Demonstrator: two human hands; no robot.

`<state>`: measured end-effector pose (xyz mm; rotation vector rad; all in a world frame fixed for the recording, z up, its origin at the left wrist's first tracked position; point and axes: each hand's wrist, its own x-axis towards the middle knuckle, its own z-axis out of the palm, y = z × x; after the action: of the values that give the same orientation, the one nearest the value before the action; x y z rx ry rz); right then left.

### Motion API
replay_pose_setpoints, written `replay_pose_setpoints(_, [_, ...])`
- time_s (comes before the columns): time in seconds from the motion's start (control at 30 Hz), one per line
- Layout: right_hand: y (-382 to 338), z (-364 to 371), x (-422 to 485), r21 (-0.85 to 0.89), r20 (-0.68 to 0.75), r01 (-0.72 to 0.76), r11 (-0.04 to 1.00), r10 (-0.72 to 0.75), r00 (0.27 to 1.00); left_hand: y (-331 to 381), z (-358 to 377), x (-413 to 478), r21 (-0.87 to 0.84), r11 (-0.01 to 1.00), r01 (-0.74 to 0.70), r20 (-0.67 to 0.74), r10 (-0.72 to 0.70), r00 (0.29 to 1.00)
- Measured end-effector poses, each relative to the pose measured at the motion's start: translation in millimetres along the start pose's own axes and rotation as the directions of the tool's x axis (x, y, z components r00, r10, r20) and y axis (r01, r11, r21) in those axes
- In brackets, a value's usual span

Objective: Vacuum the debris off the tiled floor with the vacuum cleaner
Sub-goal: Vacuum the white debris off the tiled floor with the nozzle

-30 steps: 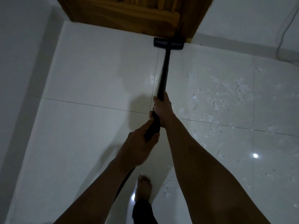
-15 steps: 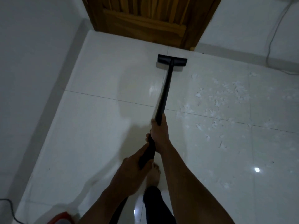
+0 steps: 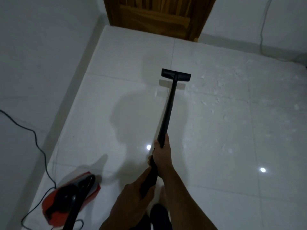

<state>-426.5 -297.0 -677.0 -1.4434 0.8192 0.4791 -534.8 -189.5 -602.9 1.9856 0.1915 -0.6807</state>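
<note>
The tiled floor [image 3: 216,163] fills your view, with a wooden door [image 3: 157,12] at 12 o'clock. The red vacuum cleaner [image 3: 69,195] sits at 7 o'clock. Your right hand [image 3: 162,156] is wrapped round the black wand [image 3: 169,105], and your left hand [image 3: 132,201] is clamped on it nearer you. The nozzle [image 3: 176,75] rests on the floor near centre, with pale debris [image 3: 219,83] scattered from just beside it out toward 2 o'clock.

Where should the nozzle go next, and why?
Probably swing the nozzle to the right, into the white scraps. It sits just left of them, and the floor on its left looks clean. The right hand and the left hand both grip the wand, so a sideways sweep should be easy.
</note>
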Motion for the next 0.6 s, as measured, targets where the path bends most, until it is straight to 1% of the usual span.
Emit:
replay_pose_setpoints(0.17, [79,-38,-64,0.027,0.004,-0.052,0.998,0.052,0.999,-34,51,-80,0.071,0.997,0.017,0.045,-0.020,0.999])
replay_pose_setpoints(0.27, [119,-57,-95,0.050,0.015,-0.082,0.995,0.081,0.997,-59,86,-117,0.149,0.985,0.081,0.098,-0.096,0.991])
replay_pose_setpoints(0.33, [146,-72,-115,0.054,0.014,-0.086,0.995,0.086,0.996,-73,107,-146,0.159,0.987,0.035,0.105,-0.053,0.993])
replay_pose_setpoints(0.4, [170,-85,-136,0.032,0.032,-0.075,0.997,0.074,0.997,-82,122,-175,0.111,0.994,-0.003,0.081,-0.006,0.997])
replay_pose_setpoints(0.53, [212,-115,-192,0.044,0.068,-0.080,0.996,0.077,0.995,-97,159,-243,0.099,0.995,-0.002,0.069,-0.005,0.998])
replay_pose_setpoints(0.6, [235,-126,-216,0.047,0.067,-0.097,0.994,0.094,0.993,-109,175,-275,0.121,0.993,-0.011,0.080,0.002,0.997])
